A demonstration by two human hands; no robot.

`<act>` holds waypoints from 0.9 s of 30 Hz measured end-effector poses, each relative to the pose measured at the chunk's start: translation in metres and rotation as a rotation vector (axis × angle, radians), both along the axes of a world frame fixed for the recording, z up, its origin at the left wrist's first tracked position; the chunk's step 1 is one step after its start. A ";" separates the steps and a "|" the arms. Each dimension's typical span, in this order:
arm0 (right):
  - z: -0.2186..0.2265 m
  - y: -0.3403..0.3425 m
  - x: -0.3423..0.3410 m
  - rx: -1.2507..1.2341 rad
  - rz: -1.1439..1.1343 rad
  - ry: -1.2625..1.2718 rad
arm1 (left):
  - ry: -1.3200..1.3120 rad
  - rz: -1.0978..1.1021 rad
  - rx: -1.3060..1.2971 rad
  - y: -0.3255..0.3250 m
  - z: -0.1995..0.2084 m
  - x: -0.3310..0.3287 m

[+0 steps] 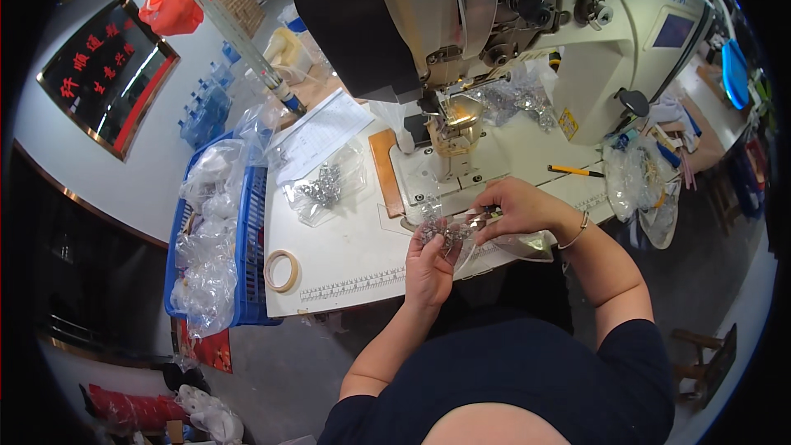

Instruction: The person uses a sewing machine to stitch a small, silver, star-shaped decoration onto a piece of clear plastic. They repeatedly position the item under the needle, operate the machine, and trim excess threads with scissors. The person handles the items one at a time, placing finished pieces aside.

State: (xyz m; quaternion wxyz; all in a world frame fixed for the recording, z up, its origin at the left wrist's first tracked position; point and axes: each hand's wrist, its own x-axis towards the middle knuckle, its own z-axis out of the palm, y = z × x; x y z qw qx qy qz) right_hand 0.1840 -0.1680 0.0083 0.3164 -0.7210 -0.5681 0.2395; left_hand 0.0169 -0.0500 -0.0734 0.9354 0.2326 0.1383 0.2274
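At the front edge of the sewing machine's white table (362, 268), my left hand (428, 276) is closed around a clear plastic bag holding small shiny metal pieces (449, 235). Just to its right, my right hand (521, 208) has its fingers pinched together beside the bag. Something small, dark and metallic shows at those fingertips, too small to name. The industrial sewing machine (610, 58) stands right behind both hands, its needle area (457, 119) above the table. A second clear bag of small metal pieces (320, 188) lies to the left.
A tape roll (283, 270) and printed sheets (321, 132) lie on the table's left side. A blue basket of plastic bags (247, 255) borders it. Right of my hands are a yellow pen (575, 170) and more plastic bags (638, 177). Another bag of metal pieces (527, 103) sits behind the needle.
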 end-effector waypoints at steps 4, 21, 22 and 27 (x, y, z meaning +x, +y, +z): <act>0.004 -0.001 0.004 -0.047 0.023 0.097 | 0.021 0.000 0.000 -0.001 0.001 -0.002; 0.004 0.019 -0.022 0.085 -0.053 0.239 | -0.079 -0.005 0.202 -0.008 -0.010 -0.001; -0.003 0.023 -0.029 0.211 -0.105 0.205 | -0.055 0.010 0.209 -0.008 -0.009 0.000; -0.019 0.028 -0.035 0.288 -0.234 0.310 | 0.046 0.053 0.255 -0.009 0.000 0.000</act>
